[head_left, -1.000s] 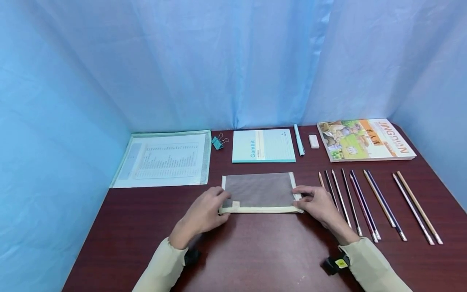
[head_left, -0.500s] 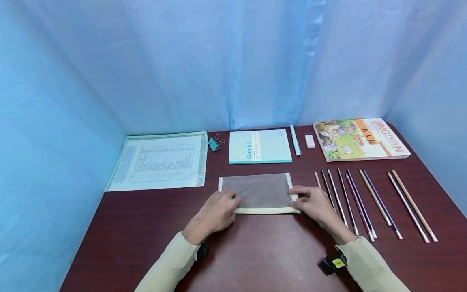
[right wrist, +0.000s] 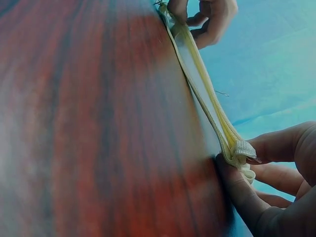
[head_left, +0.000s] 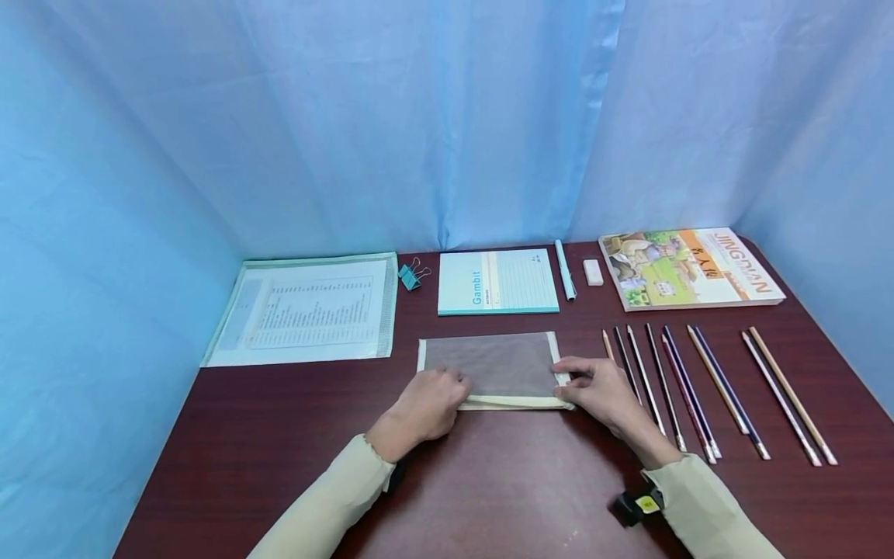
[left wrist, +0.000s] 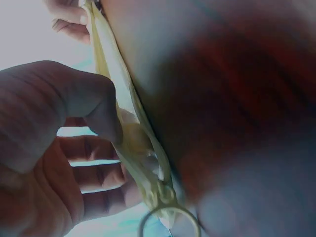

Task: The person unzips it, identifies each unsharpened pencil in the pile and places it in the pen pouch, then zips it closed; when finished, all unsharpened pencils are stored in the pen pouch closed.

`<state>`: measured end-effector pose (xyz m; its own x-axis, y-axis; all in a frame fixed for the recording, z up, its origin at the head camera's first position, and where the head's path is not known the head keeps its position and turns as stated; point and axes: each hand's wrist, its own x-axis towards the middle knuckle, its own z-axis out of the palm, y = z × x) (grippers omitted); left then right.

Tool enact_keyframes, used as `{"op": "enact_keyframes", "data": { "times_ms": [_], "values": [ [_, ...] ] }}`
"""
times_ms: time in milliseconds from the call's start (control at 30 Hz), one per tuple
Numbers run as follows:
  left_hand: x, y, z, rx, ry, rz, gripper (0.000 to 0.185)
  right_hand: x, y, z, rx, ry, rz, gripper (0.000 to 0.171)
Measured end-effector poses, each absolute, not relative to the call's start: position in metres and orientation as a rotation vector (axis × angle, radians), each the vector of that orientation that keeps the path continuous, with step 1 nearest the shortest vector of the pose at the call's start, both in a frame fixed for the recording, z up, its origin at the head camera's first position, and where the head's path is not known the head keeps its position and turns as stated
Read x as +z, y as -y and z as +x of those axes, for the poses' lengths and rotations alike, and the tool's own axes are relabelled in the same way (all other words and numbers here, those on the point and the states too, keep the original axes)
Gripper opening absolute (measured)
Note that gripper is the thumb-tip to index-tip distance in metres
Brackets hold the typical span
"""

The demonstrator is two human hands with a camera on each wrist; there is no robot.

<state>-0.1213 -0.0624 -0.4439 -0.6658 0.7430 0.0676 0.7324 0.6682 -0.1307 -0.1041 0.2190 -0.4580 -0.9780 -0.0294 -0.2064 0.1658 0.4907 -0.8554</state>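
Note:
A flat mesh pouch (head_left: 499, 363) with cream trim lies on the dark red table (head_left: 503, 481) in front of me. My left hand (head_left: 457, 390) pinches the zipper along its near edge, left of the middle. In the left wrist view the thumb and fingers of that hand (left wrist: 111, 143) close on the cream zipper strip (left wrist: 136, 148), with a metal pull ring (left wrist: 168, 222) below. My right hand (head_left: 567, 379) pinches the pouch's right near corner. The right wrist view shows the right hand (right wrist: 247, 165) gripping the cream end tab (right wrist: 243, 149).
Several pencils (head_left: 687, 388) lie side by side right of the pouch. Along the back edge lie a document folder (head_left: 307, 309), a teal binder clip (head_left: 408, 276), a Gambit notebook (head_left: 497, 281), a pen (head_left: 564, 268), an eraser (head_left: 592, 271) and a picture book (head_left: 687, 266). Blue curtains enclose the table.
My left hand has slid rightward along the pouch's near edge, from its left corner toward the middle, still on the zipper. The right hand has kept its hold on the right corner.

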Motion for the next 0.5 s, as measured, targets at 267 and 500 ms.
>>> {"op": "enact_keyframes", "data": {
  "times_ms": [267, 500],
  "values": [
    [-0.439, 0.064, -0.123, 0.083, 2.709, -1.302, 0.008, -0.458, -0.217, -0.103, -1.481, -2.546, 0.118, 0.038],
    [-0.434, 0.068, -0.123, -0.105, 2.746, -1.392, 0.017, -0.456, -0.217, -0.102, -1.453, -2.574, 0.071, 0.036]
  ]
}}
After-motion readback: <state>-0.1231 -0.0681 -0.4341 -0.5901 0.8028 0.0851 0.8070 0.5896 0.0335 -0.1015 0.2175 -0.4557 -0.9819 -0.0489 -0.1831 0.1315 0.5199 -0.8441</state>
